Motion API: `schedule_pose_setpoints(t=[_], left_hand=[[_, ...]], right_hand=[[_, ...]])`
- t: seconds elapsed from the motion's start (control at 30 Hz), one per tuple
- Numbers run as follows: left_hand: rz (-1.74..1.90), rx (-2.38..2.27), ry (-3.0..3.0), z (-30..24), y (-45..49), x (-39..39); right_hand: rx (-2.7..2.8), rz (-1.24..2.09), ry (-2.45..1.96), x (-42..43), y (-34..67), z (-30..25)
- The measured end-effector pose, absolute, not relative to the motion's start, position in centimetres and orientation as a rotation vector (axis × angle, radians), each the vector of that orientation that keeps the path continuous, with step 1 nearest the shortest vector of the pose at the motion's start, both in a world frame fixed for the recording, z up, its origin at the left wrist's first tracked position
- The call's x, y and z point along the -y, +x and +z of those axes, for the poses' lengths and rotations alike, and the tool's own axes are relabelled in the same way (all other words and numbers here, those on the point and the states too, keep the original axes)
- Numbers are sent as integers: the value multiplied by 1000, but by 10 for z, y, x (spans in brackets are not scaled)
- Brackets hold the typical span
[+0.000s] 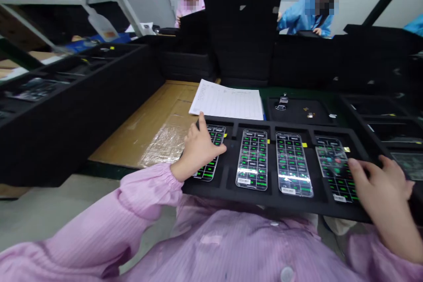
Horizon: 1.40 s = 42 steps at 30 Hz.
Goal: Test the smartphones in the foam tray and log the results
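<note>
A black foam tray [229, 163] lies in front of me at the table's near edge, with several lit phone screens in separate compartments. My left hand [200, 145] is over the tray's left end, thumb and index finger spread, partly covering the leftmost phone screen [209, 167]. Two middle phone screens, one left [253, 158] and one right [294, 163], show green-marked grids. At the right end, my right hand [381, 183] has its thumb by the edge of the rightmost phone screen [333, 163]. Its fingers are curved and apart; their contact with the tray is unclear.
Printed sheets [228, 101] lie behind the tray, beside a shallow black tray [297, 112] with small parts. Black foam bins [82, 101] line the left, and foam trays [380, 110] stand right. Upright black boards [244, 26] rise behind. Two co-workers are across the table.
</note>
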<state>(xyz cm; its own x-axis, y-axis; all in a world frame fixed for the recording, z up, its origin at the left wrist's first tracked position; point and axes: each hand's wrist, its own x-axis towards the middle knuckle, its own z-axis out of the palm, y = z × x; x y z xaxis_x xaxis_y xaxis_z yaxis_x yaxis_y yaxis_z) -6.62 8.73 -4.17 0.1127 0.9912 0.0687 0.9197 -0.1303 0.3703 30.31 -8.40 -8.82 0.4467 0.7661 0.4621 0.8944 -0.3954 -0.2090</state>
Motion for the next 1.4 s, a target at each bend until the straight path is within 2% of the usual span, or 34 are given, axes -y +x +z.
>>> schedule_pose_setpoints(t=[0.17,0.3,0.6,0.73,0.97,1.17,1.4], left_hand=[[350,-1958,2186,-41,-65,-89],[419,-1927,2225,-43,-67,-89],[268,-1930,2210,-37,-68,-89],[337,-1844,2225,-32,-72,-87],[417,-1309,2542,-17,-16,-70],[414,-1152,2697,-48,48,-60],[501,-1130,2780,-60,51,-62]], right_hand=[[1524,-344,-2137,70,224,-72],[1642,-344,-2159,60,198,-77],[1586,-224,-2142,54,199,-86],[1540,-161,-2115,53,202,-86],[1511,-123,-2096,52,207,-89],[1479,-160,-2106,51,205,-91],[1485,-171,-2093,51,202,-90]])
